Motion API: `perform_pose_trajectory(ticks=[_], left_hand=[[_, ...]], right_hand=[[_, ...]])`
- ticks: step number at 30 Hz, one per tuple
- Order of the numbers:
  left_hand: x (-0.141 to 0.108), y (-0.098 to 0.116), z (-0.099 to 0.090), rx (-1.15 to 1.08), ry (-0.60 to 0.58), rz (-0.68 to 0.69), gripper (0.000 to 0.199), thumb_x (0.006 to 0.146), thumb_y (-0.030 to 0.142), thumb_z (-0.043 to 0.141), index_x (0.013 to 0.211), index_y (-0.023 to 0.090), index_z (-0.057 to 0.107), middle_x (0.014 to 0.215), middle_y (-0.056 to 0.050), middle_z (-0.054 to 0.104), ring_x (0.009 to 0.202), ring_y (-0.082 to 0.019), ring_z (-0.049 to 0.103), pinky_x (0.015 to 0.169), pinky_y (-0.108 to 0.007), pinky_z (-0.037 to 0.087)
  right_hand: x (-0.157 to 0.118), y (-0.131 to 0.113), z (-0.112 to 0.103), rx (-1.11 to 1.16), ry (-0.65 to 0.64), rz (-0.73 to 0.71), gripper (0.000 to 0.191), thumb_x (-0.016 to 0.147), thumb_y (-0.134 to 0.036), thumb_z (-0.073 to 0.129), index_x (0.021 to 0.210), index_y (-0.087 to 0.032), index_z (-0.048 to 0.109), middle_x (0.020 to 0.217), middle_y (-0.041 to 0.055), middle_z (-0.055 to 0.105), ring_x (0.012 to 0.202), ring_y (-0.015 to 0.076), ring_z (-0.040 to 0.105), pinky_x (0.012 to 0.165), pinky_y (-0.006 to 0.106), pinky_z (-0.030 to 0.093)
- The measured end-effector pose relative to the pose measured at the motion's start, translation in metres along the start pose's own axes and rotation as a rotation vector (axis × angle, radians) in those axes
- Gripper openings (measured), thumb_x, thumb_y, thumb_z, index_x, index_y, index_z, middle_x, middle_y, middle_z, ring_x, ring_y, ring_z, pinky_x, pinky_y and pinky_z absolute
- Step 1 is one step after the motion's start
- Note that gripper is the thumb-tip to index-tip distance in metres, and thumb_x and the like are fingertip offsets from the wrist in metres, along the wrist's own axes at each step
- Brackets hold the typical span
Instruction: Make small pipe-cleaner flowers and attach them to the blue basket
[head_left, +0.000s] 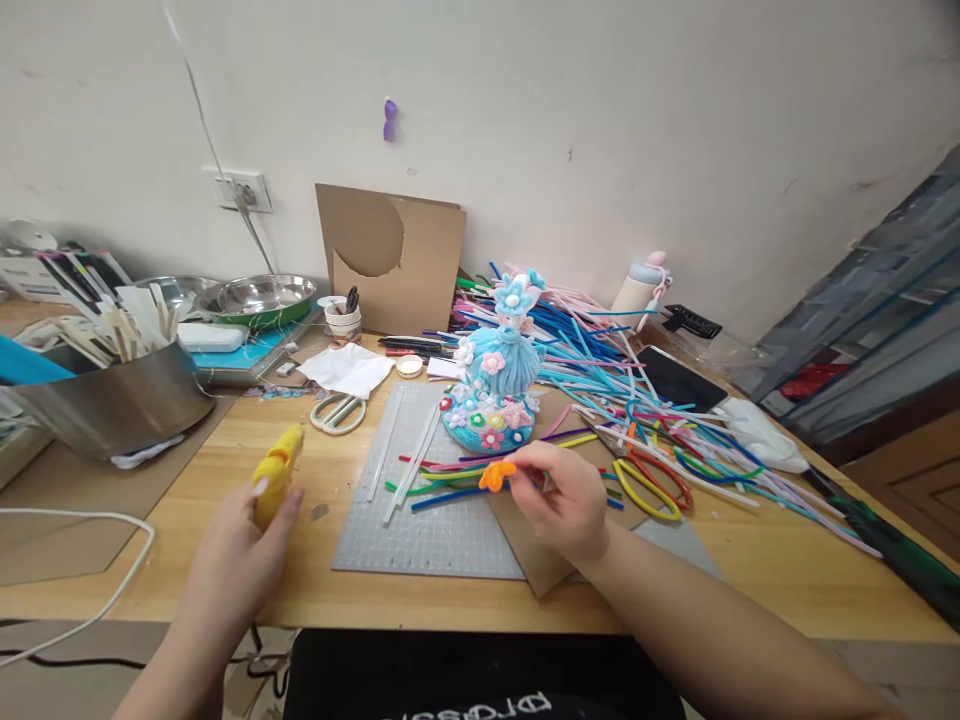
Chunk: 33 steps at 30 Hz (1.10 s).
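Observation:
My left hand (244,550) is wrapped round a yellow hot glue gun (277,472) above the left part of the table. Between the thumb and fingers of my right hand (564,497) is a small orange pipe-cleaner flower (496,475), held over the grey cutting mat (435,545). Just behind it stands a light-blue pipe-cleaner figure (502,370) covered in small coloured flowers. Clear glue sticks (412,465) and several coloured pipe cleaners (450,495) lie on the mat, apart from both hands.
Green-handled scissors (337,413) and a white tissue (347,370) lie behind the glue gun. A steel pot (112,400) stands at left. Loose pipe cleaners (585,340) spread across the back right, near a dark phone (679,378). Cardboard (427,260) leans on the wall.

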<state>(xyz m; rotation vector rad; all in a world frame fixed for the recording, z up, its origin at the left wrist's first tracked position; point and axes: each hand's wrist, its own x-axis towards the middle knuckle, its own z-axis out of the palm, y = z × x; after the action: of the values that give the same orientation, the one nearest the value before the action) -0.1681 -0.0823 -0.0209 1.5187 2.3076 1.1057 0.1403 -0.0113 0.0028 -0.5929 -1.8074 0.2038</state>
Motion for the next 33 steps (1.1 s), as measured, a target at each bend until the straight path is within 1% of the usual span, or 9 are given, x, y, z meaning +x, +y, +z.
perform_pose_trajectory(ticks=[4, 8, 10, 13, 15, 16, 20, 24, 33], left_hand=[[0.013, -0.024, 0.004, 0.339, -0.069, 0.107, 0.049, 0.078, 0.044, 0.044, 0.106, 0.006, 0.055, 0.107, -0.022, 0.056, 0.111, -0.039, 0.049, 0.098, -0.052, 0.037], [-0.004, -0.002, 0.002, 0.311, 0.083, 0.086, 0.056, 0.073, 0.047, 0.054, 0.115, 0.011, 0.048, 0.121, -0.022, 0.043, 0.128, -0.045, 0.029, 0.102, -0.062, 0.025], [-0.017, 0.03, 0.005, -0.011, 0.165, 0.081, 0.048, 0.069, 0.041, 0.062, 0.108, 0.017, 0.05, 0.116, -0.017, 0.047, 0.125, -0.041, 0.034, 0.103, -0.057, 0.027], [-0.025, 0.089, 0.019, -0.77, -0.235, -0.067, 0.046, 0.069, 0.031, 0.068, 0.11, 0.019, 0.05, 0.107, -0.01, 0.054, 0.105, -0.028, 0.054, 0.088, -0.039, 0.045], [-0.019, 0.128, 0.033, -1.172, -0.532, -0.275, 0.041, 0.071, 0.021, 0.064, 0.11, 0.016, 0.052, 0.108, -0.012, 0.058, 0.102, -0.023, 0.057, 0.085, -0.033, 0.047], [-0.013, 0.145, 0.04, -1.324, -0.596, -0.396, 0.037, 0.072, 0.016, 0.062, 0.108, 0.014, 0.054, 0.109, -0.013, 0.059, 0.101, -0.022, 0.058, 0.083, -0.03, 0.047], [0.012, 0.188, 0.065, -1.553, -0.564, -0.779, 0.015, 0.074, 0.009, 0.052, 0.088, 0.012, 0.054, 0.099, -0.013, 0.062, 0.084, -0.016, 0.062, 0.065, -0.023, 0.049], [0.021, 0.195, 0.078, -1.577, -0.543, -0.793, 0.005, 0.076, 0.013, 0.051, 0.08, 0.015, 0.052, 0.095, -0.011, 0.062, 0.079, -0.016, 0.063, 0.058, -0.022, 0.049], [0.017, 0.188, 0.086, -1.692, -0.58, -0.659, 0.017, 0.073, 0.009, 0.055, 0.09, 0.014, 0.056, 0.088, -0.008, 0.066, 0.083, -0.017, 0.067, 0.07, -0.024, 0.051]], right_hand=[[-0.001, 0.012, 0.006, 0.155, 0.105, 0.321, 0.003, 0.085, -0.019, 0.058, 0.085, -0.02, 0.061, 0.069, -0.0009, 0.062, 0.052, 0.0099, 0.053, 0.048, 0.022, 0.043], [0.003, 0.02, 0.009, 0.341, 0.228, 0.479, 0.009, 0.086, -0.027, 0.058, 0.083, -0.019, 0.058, 0.063, -0.0033, 0.055, 0.045, 0.0072, 0.046, 0.041, 0.02, 0.038], [0.006, 0.021, 0.009, 0.391, 0.279, 0.513, 0.01, 0.087, -0.028, 0.057, 0.083, -0.019, 0.056, 0.06, -0.0047, 0.052, 0.044, 0.0071, 0.045, 0.04, 0.019, 0.037], [0.007, 0.021, 0.007, 0.417, 0.303, 0.518, 0.009, 0.088, -0.027, 0.056, 0.084, -0.019, 0.055, 0.056, -0.0062, 0.05, 0.043, 0.0074, 0.044, 0.04, 0.019, 0.037], [0.007, 0.02, 0.006, 0.419, 0.311, 0.512, 0.008, 0.087, -0.026, 0.056, 0.084, -0.019, 0.055, 0.057, -0.0061, 0.051, 0.043, 0.0073, 0.045, 0.041, 0.019, 0.037], [0.007, 0.02, 0.006, 0.421, 0.316, 0.509, 0.008, 0.087, -0.026, 0.056, 0.084, -0.019, 0.055, 0.057, -0.0059, 0.051, 0.043, 0.0073, 0.045, 0.04, 0.019, 0.037], [0.008, 0.021, 0.004, 0.439, 0.328, 0.494, 0.008, 0.088, -0.025, 0.056, 0.083, -0.018, 0.055, 0.056, -0.0062, 0.051, 0.043, 0.007, 0.045, 0.041, 0.019, 0.037], [0.01, 0.023, 0.003, 0.454, 0.32, 0.49, 0.008, 0.087, -0.026, 0.056, 0.083, -0.018, 0.056, 0.057, -0.0061, 0.052, 0.043, 0.0069, 0.045, 0.041, 0.019, 0.038], [0.013, 0.027, 0.006, 0.443, 0.294, 0.556, 0.014, 0.083, -0.03, 0.063, 0.082, -0.018, 0.054, 0.057, -0.0065, 0.052, 0.041, 0.0065, 0.044, 0.038, 0.018, 0.036]])
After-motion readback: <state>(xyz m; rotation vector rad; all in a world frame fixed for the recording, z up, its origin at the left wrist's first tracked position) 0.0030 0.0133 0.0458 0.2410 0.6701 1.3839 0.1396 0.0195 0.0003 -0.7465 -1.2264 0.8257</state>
